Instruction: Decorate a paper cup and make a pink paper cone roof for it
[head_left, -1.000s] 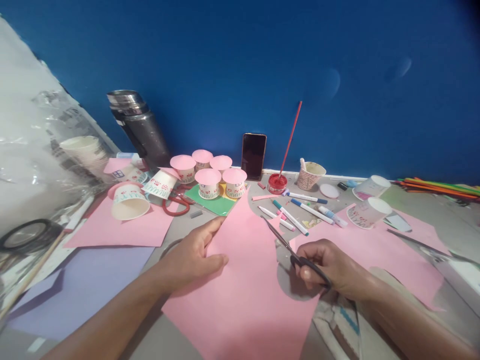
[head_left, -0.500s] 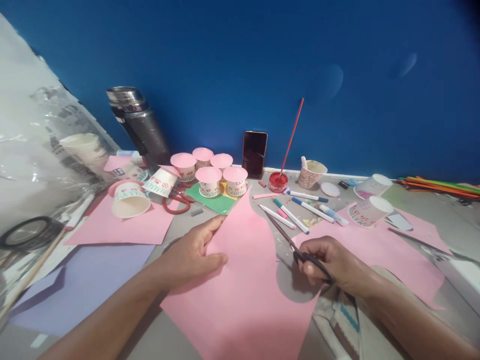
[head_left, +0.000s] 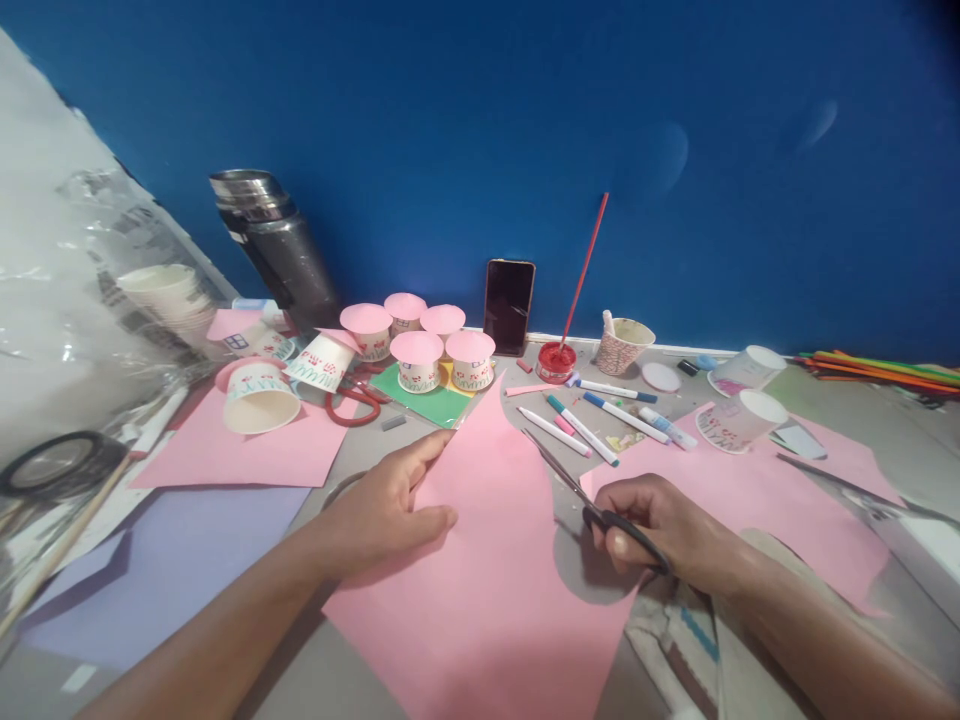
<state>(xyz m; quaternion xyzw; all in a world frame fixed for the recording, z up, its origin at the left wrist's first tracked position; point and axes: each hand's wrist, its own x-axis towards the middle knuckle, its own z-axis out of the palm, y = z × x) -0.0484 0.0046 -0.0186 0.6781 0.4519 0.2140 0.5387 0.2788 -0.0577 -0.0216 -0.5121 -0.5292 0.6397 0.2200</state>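
Observation:
A sheet of pink paper (head_left: 495,560) with curved cut-outs along its right side lies before me. At its left edge, my left hand (head_left: 394,500) grips it, thumb on top and the other fingers partly hidden. My right hand (head_left: 649,525) is closed around the black-handled scissors (head_left: 562,470). Their blades look nearly closed and point up and left, with the tips by the paper's right edge near its narrow top. I cannot tell whether the tips touch the paper.
Several paper cups with pink paper tops (head_left: 417,360) stand behind the paper. Markers (head_left: 581,430), a red pot (head_left: 556,362), a phone (head_left: 509,306) and a tilted flask (head_left: 274,250) surround them. Purple paper (head_left: 172,570) lies left, more pink paper (head_left: 810,510) right.
My right hand has shifted very slightly left with the scissors, bringing their tips nearer the paper's edge. My left hand and the pink paper stay nearly the same.

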